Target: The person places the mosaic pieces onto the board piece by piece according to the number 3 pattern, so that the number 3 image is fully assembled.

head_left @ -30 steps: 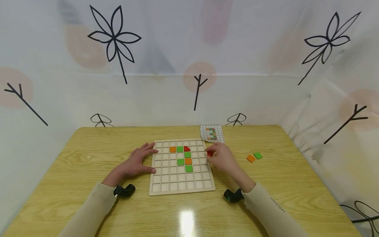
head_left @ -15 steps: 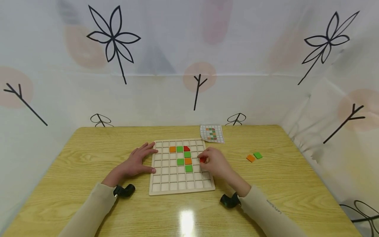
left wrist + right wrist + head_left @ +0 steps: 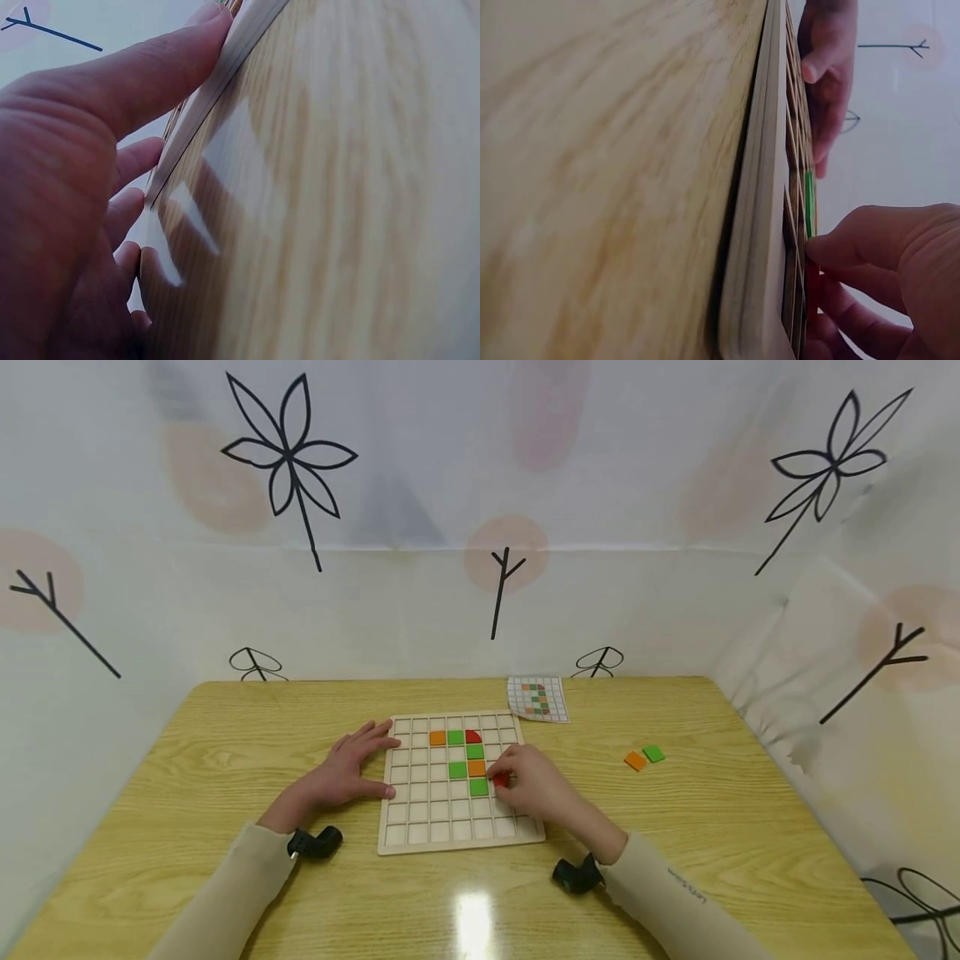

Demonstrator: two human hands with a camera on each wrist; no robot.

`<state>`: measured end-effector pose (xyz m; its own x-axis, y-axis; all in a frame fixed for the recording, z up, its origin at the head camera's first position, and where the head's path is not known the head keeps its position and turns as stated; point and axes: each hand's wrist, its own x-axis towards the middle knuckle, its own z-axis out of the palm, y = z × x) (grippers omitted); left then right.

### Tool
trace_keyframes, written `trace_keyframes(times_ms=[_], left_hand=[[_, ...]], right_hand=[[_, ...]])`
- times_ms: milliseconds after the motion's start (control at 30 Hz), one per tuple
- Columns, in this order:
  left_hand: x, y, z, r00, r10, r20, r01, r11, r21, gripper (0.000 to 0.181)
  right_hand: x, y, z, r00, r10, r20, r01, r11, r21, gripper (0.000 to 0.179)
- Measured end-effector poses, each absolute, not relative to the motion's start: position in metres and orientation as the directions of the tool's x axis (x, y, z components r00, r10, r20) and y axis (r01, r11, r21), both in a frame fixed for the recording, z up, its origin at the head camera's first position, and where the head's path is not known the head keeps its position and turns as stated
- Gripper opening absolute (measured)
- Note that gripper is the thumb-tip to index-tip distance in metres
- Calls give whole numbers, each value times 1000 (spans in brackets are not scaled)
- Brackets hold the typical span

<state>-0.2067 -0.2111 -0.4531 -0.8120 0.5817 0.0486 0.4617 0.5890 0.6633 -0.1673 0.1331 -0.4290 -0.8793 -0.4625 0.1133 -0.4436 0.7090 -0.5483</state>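
Observation:
A wooden grid board [image 3: 427, 836] lies on the table, with several green, orange and red tiles set in its squares. My right hand [image 3: 536, 785] pinches a red tile [image 3: 501, 780] between thumb and fingers, just right of the lowest green tile [image 3: 478, 787]. In the right wrist view the red tile [image 3: 812, 289] stands close over the grid, partly covered by the fingertips. My left hand [image 3: 345, 772] rests spread at the board's left edge, fingers straight. Its thumb [image 3: 172, 64] touches the board's rim in the left wrist view.
A printed pattern card [image 3: 557, 700] lies behind the board's back right corner. Loose on the table to the right are an orange tile [image 3: 635, 762] and a green tile [image 3: 654, 753]. A patterned cloth [image 3: 420, 610] hangs behind the table.
My right hand has carried the red tile from the board's right edge leftward and nearer to me, beside the lowest green tile. The left hand has stayed in place.

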Motion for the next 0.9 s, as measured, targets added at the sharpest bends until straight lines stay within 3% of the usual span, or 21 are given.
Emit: trace_keyframes(times_ms=[900], left_hand=[[-207,-212,-453,-813,581,41,462,599,654,76]], right_hand=[[-162,128,-430,-820,-564,99,-530,681,-506,21]])
